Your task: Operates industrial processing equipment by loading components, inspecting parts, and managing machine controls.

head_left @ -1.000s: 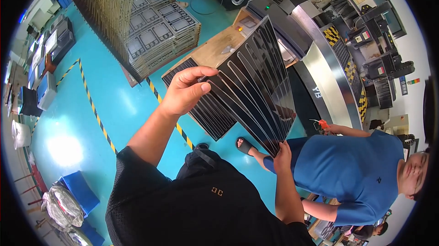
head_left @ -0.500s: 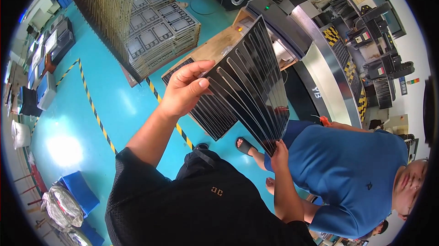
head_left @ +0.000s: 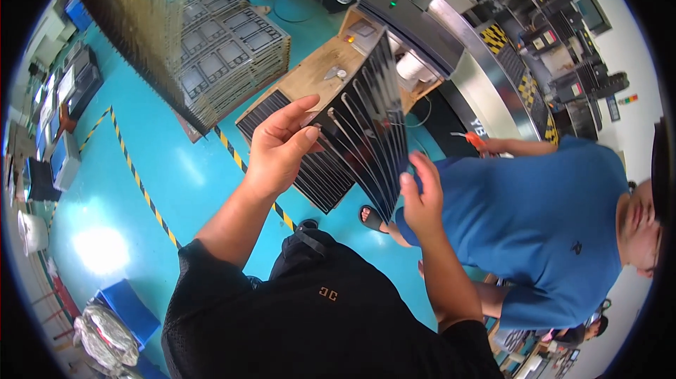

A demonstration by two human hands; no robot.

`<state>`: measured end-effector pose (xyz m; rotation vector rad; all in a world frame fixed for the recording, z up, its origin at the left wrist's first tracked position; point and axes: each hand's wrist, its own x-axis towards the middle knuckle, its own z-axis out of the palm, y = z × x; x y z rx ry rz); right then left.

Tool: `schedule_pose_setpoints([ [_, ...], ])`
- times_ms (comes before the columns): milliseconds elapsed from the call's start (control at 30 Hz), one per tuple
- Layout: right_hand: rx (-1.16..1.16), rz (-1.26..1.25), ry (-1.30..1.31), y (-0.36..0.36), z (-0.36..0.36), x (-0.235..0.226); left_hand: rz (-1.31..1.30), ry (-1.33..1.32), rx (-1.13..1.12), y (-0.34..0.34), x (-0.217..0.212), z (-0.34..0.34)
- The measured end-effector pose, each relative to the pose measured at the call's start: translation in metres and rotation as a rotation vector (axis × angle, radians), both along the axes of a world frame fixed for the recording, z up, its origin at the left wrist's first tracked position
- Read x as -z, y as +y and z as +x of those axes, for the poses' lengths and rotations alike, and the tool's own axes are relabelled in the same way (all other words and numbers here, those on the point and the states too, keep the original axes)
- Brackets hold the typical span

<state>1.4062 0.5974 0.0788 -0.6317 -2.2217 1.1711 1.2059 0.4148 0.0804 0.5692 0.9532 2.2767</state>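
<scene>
A dark glossy panel with long narrow strips hangs tilted in front of me. My left hand pinches its upper left corner between thumb and fingers. Beside the panel's right edge, my right hand is raised with thumb and fingers apart; it looks free of the panel, though the fingertips come close to the edge. Below and behind the held panel lies a similar striped dark panel, partly covered by it and by my left hand, at the end of a wooden bench.
A co-worker in a blue shirt stands close on my right, an orange-handled tool in hand. A stack of patterned plates stands ahead left, beside a tall brownish ribbed sheet or rack. Striped tape marks the floor. A dark machine stands beyond the bench.
My right hand has left the panel's lower right corner and moved up beside its right edge, fingers spreading. The panel has turned more edge-on. My left hand keeps its hold.
</scene>
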Motion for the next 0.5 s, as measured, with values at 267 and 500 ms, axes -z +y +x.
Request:
schedule_pose_setpoints([
  [267, -0.282, 0.447, 0.171, -0.030, -0.062, -0.060, -0.081, -0.034, -0.017, 0.028, -0.013, 0.041],
  [500, -0.310, 0.362, 0.203, -0.024, -0.056, -0.050, -0.079, 0.005, 0.016, 0.037, -0.011, 0.053],
])
